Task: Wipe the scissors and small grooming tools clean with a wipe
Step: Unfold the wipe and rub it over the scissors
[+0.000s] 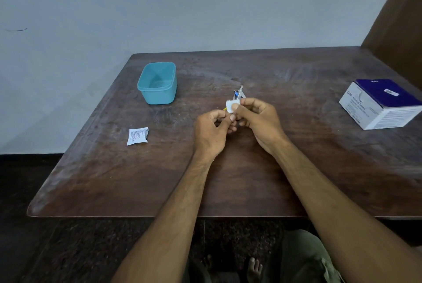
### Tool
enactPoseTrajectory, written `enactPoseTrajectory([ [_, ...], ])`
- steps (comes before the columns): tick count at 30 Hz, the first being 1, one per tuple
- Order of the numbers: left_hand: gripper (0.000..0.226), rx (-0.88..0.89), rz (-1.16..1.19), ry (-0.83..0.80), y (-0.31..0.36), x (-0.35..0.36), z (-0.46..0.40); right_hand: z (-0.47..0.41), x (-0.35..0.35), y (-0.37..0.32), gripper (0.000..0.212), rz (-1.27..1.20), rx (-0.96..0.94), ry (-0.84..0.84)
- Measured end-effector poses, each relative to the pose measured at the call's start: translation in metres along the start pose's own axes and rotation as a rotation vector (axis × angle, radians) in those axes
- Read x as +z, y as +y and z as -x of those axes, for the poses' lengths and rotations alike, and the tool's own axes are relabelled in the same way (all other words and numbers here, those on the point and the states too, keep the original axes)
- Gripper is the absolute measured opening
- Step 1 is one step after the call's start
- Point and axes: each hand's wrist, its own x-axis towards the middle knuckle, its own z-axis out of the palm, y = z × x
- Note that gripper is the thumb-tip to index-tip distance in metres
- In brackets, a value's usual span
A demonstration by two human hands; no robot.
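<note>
Over the middle of the wooden table (228, 180), the right hand (258, 120) pinches a small white wipe (231, 105) around a little metal grooming tool (239, 93), whose tip sticks up past the fingers — the left hand (211, 133) curls around its lower end, mostly hidden. A blue tub (157, 83) stands well to the left, a torn wipe packet (137, 136) lies nearer, and a box of swabs (381, 103) sits far right.
</note>
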Motion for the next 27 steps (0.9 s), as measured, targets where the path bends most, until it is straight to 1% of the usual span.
enactPoseTrajectory([
  [3, 0.012, -0.011, 0.009, 0.007, 0.0, 0.0, 0.0, -0.004, 0.008, -0.005, 0.025, 0.009, 0.02, 0.04],
  [5, 0.014, -0.011, 0.007, 0.011, -0.001, 0.001, 0.0, -0.005, 0.01, -0.006, 0.029, 0.006, 0.018, 0.057],
  [7, 0.015, -0.007, 0.002, 0.02, -0.002, 0.0, -0.001, -0.002, 0.009, -0.002, 0.022, -0.003, -0.013, 0.063],
  [10, 0.015, -0.003, -0.013, 0.028, -0.003, 0.0, -0.001, 0.004, 0.006, 0.003, 0.005, -0.032, -0.07, 0.101],
  [11, 0.015, -0.005, -0.01, 0.032, -0.003, 0.0, -0.001, 0.005, 0.005, 0.003, 0.004, -0.045, -0.076, 0.125],
  [17, 0.008, -0.026, 0.008, 0.045, -0.002, 0.002, -0.001, 0.003, 0.006, 0.002, 0.014, -0.154, -0.082, 0.234],
  [19, 0.01, -0.03, 0.014, 0.04, -0.002, 0.002, -0.001, 0.001, 0.005, 0.003, 0.012, -0.197, -0.067, 0.3],
  [21, 0.012, -0.028, 0.012, 0.034, -0.001, 0.002, 0.0, 0.0, 0.005, 0.004, 0.009, -0.198, -0.072, 0.331],
  [27, 0.01, -0.026, -0.013, 0.024, 0.001, 0.002, 0.001, 0.001, 0.007, 0.004, 0.009, -0.17, -0.129, 0.276],
])
